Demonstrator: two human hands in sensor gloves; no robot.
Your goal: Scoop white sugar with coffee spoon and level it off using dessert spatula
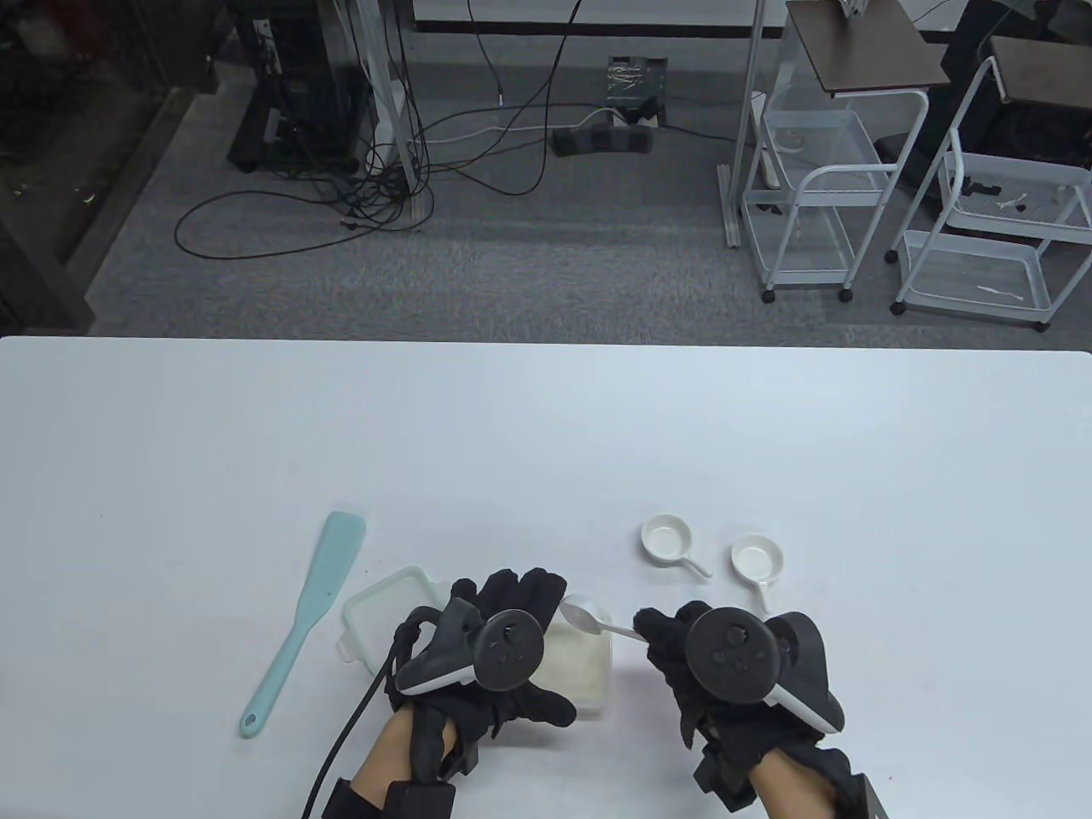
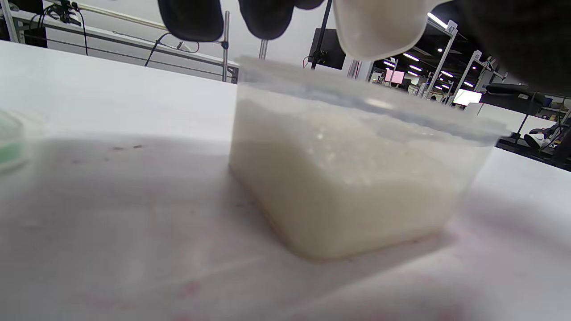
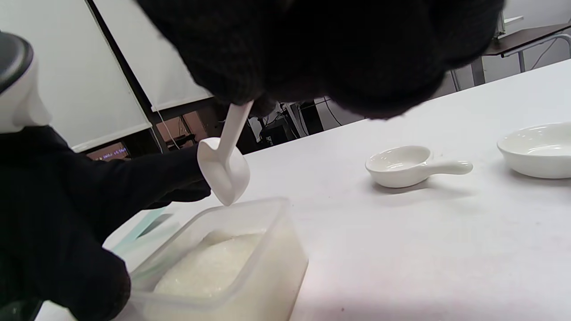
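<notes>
A clear plastic container of white sugar [image 1: 589, 670] stands open near the table's front edge. My left hand [image 1: 512, 597] reaches over it and holds it, fingers at the far side and thumb at the near side. My right hand [image 1: 661, 636] pinches the handle of a white coffee spoon [image 1: 584, 616]. The spoon bowl [image 3: 225, 171] looks empty and hangs tilted just above the container's far rim [image 3: 250, 207]. The spoon bowl also shows in the left wrist view [image 2: 379, 26], above the sugar container [image 2: 352, 169]. A mint-green dessert spatula [image 1: 303, 614] lies untouched left of the container.
The container's lid [image 1: 375, 601] lies between the spatula and the container. Two small white handled dishes [image 1: 670, 542] [image 1: 758, 559] sit just beyond my right hand; they also show in the right wrist view [image 3: 401, 165] [image 3: 539, 149].
</notes>
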